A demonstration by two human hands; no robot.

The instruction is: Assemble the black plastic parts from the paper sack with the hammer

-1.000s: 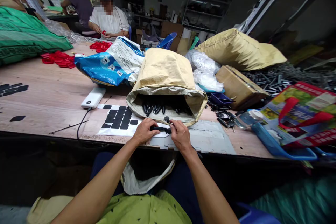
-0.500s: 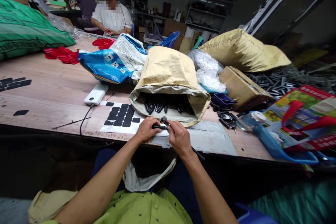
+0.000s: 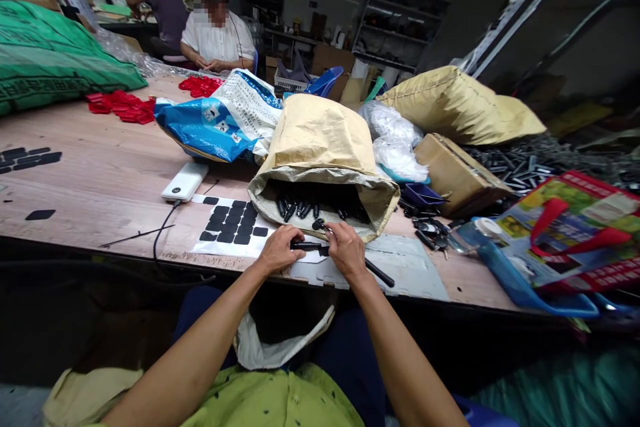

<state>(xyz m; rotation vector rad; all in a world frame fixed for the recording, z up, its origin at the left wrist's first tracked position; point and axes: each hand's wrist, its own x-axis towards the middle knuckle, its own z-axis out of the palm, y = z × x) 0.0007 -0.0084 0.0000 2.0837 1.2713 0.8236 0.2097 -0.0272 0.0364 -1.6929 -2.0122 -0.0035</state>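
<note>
We see a dim rm w/ mod. light on the tabletop; main src unclear. A small white glare sits at top ctr. Upper R bkgd is v. dark, as is the area below the table edge. The tan sack is among the brighter spots, but its mouth is in deep shadow, so the blk parts inside lose detail. We get soft highlights on the clear plastic. L hand and R hand look fairly sharp. Wide-angle stretch plus soft blur hit the far R; upper L has pixelated patches.
</note>
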